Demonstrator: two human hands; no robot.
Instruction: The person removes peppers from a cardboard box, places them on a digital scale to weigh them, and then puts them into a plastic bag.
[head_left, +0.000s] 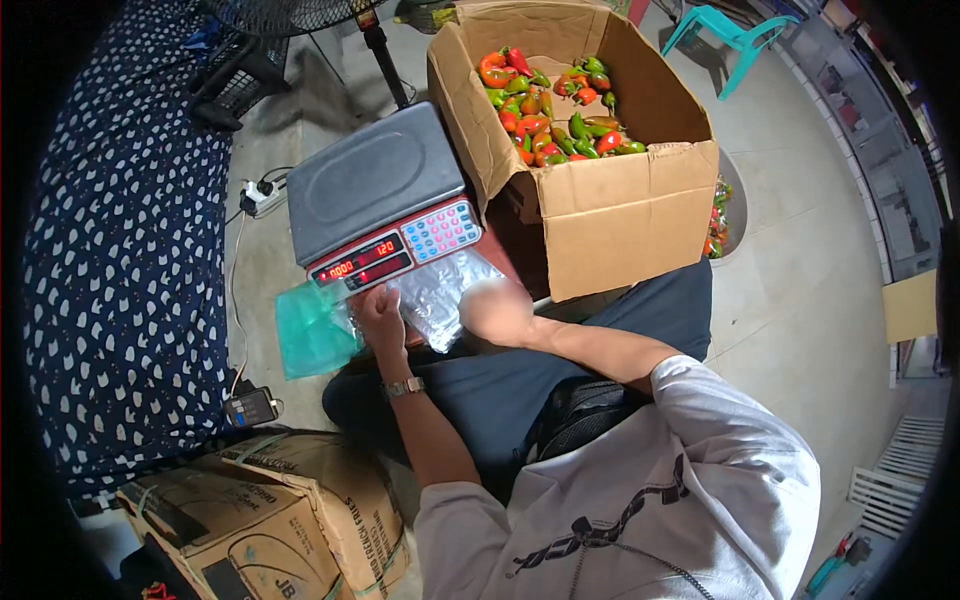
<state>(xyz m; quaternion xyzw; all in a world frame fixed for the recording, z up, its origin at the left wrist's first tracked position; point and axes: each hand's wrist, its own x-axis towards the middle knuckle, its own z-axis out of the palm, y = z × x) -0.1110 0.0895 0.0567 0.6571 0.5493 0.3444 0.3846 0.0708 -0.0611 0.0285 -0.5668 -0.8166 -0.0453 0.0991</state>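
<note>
My left hand (381, 319), with a metal watch on its wrist, is curled at the front edge of the digital scale (375, 180), beside a green plastic bag (311, 334); whether it grips the bag is unclear. My right hand (496, 311) is blurred and rests at the right part of a stack of clear plastic bags (435, 296). The scale has a bare grey platform and a lit red display. Behind my right hand stands an open cardboard box (630, 232) with red and green peppers (536, 124) inside.
Right of the box, a round tub (739, 217) holds bagged peppers. A black fan (382, 64) stands behind the scale. A power strip (261, 195) with cords lies at left, near patterned cloth (135, 247). Cardboard boxes (300, 517) sit at lower left, and a teal chair (731, 34) at upper right.
</note>
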